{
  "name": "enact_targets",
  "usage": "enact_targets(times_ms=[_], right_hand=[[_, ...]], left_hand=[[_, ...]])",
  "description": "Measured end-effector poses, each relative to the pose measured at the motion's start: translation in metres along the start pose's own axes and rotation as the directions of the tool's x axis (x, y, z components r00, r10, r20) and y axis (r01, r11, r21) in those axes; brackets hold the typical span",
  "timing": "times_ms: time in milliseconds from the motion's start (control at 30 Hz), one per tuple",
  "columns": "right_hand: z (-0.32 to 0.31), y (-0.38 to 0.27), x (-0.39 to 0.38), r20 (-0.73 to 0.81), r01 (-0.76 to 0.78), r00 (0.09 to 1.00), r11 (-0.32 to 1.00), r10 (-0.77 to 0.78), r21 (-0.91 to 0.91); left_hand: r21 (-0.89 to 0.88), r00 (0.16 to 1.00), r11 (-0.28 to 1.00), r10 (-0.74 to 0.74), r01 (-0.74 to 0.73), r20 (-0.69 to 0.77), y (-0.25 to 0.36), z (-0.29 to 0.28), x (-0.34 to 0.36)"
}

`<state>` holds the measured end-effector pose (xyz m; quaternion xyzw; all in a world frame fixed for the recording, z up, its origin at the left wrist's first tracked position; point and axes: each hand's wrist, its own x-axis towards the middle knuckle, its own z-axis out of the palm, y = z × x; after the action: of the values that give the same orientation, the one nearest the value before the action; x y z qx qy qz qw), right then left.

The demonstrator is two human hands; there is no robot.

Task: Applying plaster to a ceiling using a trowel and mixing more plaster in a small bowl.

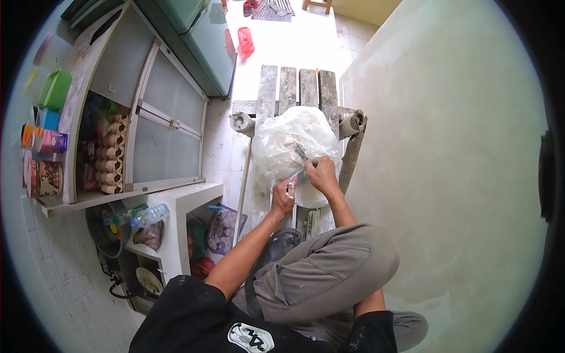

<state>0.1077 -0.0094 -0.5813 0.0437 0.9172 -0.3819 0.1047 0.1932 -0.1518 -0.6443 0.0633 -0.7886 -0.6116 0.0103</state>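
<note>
A large whitish, see-through plastic bag (273, 147) lies spread over a wooden slatted bench (288, 82) in front of me. Pale, crumbly stuff (290, 141) shows in its middle. My right hand (322, 175) is closed in a pinch at the bag's right side, on a dark, narrow utensil (301, 152) whose kind I cannot make out. Lower and to the left, my left hand (283, 197) has its fingers curled at the bag's near edge, closed on the plastic. Its fingertips are coated white.
Left of the bench stands a cabinet (159, 141) with egg trays (112, 154) inside. Nearer, a white shelf unit (200, 197) carries plastic bottles (150, 216). A plain wall (447, 176) rises close on the right. On the floor beyond lies a red plastic bag (245, 41).
</note>
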Motion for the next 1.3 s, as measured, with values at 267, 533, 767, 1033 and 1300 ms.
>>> enact_targets(times_ms=[267,533,767,1033,1300], right_hand=[[-0.021,-0.001,-0.007,0.187,-0.259,0.961,0.898,0.203,0.357],[-0.046,-0.002,-0.03,0.149,-0.262,0.964,0.897,0.223,0.355],[-0.095,0.007,-0.076,0.168,-0.231,0.968,0.919,0.185,0.32],[-0.047,0.065,-0.134,-0.065,0.182,0.972,0.898,-0.226,-0.401],[-0.031,0.088,-0.141,-0.185,0.199,0.936,0.882,-0.301,-0.427]], left_hand=[[-0.026,1.0,1.0,-0.004,0.004,0.005,-0.001,-0.002,0.0],[-0.056,0.999,0.998,0.037,-0.039,-0.033,0.003,0.0,0.0],[-0.003,1.0,1.0,-0.003,0.003,0.015,0.003,-0.002,0.004],[0.022,0.999,1.0,-0.02,0.019,0.026,0.008,-0.003,0.001],[0.004,0.992,0.994,0.111,-0.111,-0.06,-0.007,0.009,-0.005]])
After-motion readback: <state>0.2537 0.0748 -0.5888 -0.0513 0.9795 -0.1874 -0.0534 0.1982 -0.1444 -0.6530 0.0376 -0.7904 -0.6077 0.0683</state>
